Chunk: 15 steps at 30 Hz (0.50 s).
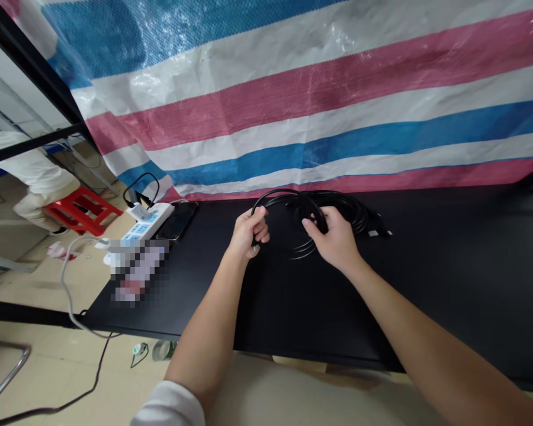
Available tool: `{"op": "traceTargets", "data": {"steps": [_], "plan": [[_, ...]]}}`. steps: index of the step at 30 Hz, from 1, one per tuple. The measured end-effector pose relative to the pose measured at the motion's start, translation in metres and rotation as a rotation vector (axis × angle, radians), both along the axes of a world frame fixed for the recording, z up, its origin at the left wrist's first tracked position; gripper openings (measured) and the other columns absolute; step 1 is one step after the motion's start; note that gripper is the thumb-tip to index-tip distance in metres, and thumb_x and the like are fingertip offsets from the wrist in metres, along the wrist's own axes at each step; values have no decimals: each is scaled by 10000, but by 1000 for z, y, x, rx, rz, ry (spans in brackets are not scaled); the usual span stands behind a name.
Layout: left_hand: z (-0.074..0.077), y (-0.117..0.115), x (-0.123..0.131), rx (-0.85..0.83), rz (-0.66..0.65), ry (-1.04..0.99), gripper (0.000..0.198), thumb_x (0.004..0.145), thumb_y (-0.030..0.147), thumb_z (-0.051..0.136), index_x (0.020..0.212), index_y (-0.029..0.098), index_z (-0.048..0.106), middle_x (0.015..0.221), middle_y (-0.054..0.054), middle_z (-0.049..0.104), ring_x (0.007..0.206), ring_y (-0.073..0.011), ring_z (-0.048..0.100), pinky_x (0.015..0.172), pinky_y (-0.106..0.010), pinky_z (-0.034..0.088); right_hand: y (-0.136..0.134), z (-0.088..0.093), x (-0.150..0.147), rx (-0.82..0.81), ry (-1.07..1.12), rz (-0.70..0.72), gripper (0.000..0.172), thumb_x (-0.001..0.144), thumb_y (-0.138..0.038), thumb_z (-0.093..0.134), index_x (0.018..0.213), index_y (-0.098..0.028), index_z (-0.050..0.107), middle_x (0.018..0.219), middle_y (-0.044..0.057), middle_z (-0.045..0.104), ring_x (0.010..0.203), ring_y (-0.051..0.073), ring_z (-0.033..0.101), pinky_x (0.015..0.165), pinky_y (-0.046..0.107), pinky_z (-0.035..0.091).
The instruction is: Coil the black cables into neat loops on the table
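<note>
My left hand (249, 232) is closed round one part of a black cable (281, 191), which arches from it toward my right hand. A gathered bundle of the cable is gripped in my right hand (331, 235), between thumb and fingers. Both hands are above a black table (293, 307). Behind and beside my right hand lies a coil of black cable (357, 213), with dark ends and a small white piece at its right. Whether the held cable joins this coil cannot be made out.
A white power strip (148, 222) with plugs and a dark phone (180, 222) lie at the table's left. A striped sheet (302, 112) hangs behind the table. At far left, a person (39, 171) sits on a red stool (84, 210). A grey cord (66, 284) hangs over the left edge.
</note>
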<state>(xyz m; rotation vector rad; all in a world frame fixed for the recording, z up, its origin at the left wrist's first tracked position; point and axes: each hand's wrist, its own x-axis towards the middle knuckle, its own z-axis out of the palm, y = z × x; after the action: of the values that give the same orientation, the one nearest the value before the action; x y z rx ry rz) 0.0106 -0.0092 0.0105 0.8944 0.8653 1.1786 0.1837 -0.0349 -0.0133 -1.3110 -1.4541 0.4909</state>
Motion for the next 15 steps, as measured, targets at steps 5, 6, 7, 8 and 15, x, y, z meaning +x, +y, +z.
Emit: {"op": "traceTargets", "data": {"steps": [5, 6, 7, 8, 15], "plan": [[-7, 10, -4, 56, 204, 137, 331, 717, 435, 704, 633, 173, 519, 447, 84, 344, 384, -40, 324, 365, -173, 287, -3, -7, -11, -72, -261, 56, 188, 801, -419, 457, 759, -236, 458, 594, 29, 602, 559, 216, 612, 554, 310, 417], [-8, 11, -5, 68, 223, 183, 310, 735, 413, 690, 634, 172, 523, 462, 76, 366, 393, -42, 335, 368, -173, 291, -4, -9, -12, -99, -323, 38, 192, 814, -418, 449, 753, -236, 452, 561, 23, 580, 541, 219, 604, 538, 306, 399], [-10, 12, -6, 83, 237, 228, 276, 751, 383, 676, 647, 173, 531, 480, 71, 385, 400, -45, 347, 371, -173, 299, -4, -9, -13, -125, -379, 13, 197, 826, -417, 443, 751, -235, 450, 541, 21, 566, 532, 223, 599, 526, 303, 384], [-11, 12, -6, 101, 247, 271, 228, 762, 347, 665, 674, 175, 543, 499, 68, 405, 403, -47, 360, 376, -176, 307, -4, -10, -13, -150, -429, -15, 203, 838, -416, 438, 752, -233, 451, 536, 25, 562, 535, 228, 599, 520, 302, 374], [-14, 15, -18, 333, 223, 600, 232, 722, 109, 572, 926, 194, 642, 676, 8, 620, 491, -96, 527, 465, -214, 418, -3, -18, -15, -199, -547, -84, 217, 877, -398, 416, 771, -220, 483, 546, 55, 575, 532, 237, 594, 498, 310, 364]]}}
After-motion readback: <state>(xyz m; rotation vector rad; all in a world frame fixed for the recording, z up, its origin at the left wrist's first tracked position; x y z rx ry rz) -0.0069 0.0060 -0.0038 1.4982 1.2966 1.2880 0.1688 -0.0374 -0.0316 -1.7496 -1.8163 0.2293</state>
